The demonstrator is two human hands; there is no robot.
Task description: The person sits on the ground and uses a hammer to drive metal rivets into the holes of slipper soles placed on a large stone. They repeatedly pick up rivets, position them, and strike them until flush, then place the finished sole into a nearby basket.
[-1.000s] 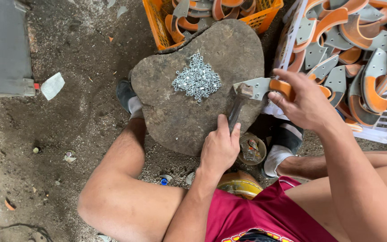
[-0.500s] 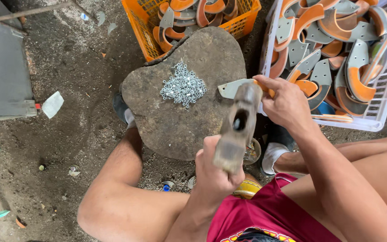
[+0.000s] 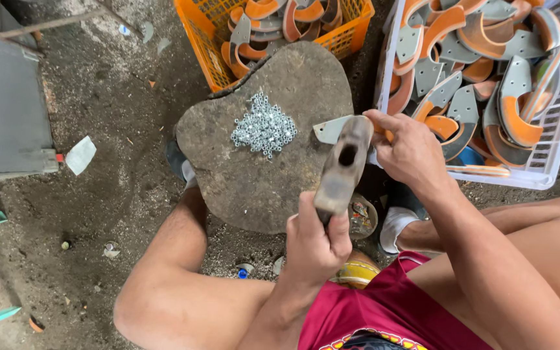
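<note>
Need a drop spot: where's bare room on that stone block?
Stone block: bare below and left of the nut pile. Its right edge is crowded by the hammer, metal piece and right hand. Both crates are full.

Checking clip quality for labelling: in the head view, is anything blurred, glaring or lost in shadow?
Head view: soft, even daylight, no glare; the raised grey metal hammer head in the left hand looks slightly soft; the pile of small silver nuts on the flat brown stone slab stays sharp.

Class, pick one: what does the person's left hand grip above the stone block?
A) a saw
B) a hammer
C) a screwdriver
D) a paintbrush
B: the left hand grips a hammer raised over the stone block, while the right hand steadies a grey metal piece.
</note>
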